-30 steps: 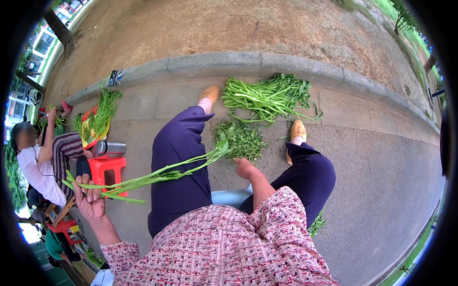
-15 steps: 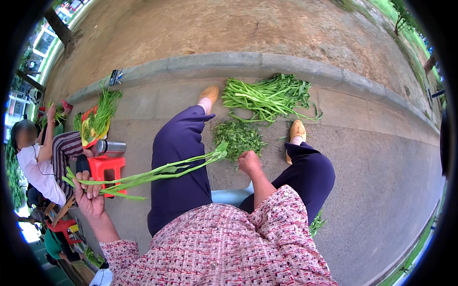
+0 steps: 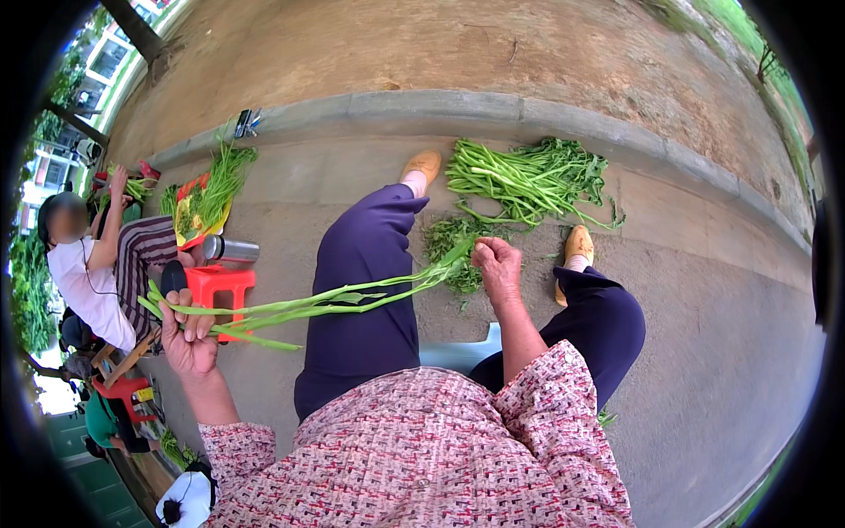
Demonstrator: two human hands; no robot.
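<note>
Several long green vegetable stalks [image 3: 370, 292] stretch across my left thigh. My left hand [image 3: 191, 339] is closed round their thick ends at the left. At the other end, my right hand [image 3: 499, 268] pinches the leafy tip between closed fingers. Beneath that tip lies a heap of plucked leaves [image 3: 443, 238] on the pavement, partly covered by the leaf and my hand. Beyond it, between my feet, rests a large bunch of stalks [image 3: 506, 180] with leaves toward the right.
A red stool [image 3: 220, 286] and a steel flask [image 3: 231, 250] stand at the left. Behind them is a pile of greens [image 3: 231, 176] on a yellow and red sheet. A co-worker [image 3: 97, 282] sits at far left. A concrete kerb [image 3: 431, 106] runs along the far side.
My right hand has risen from near the leaf heap and taken hold of the leafy tip. My left hand still grips the stalks. The whole view has shifted slightly.
</note>
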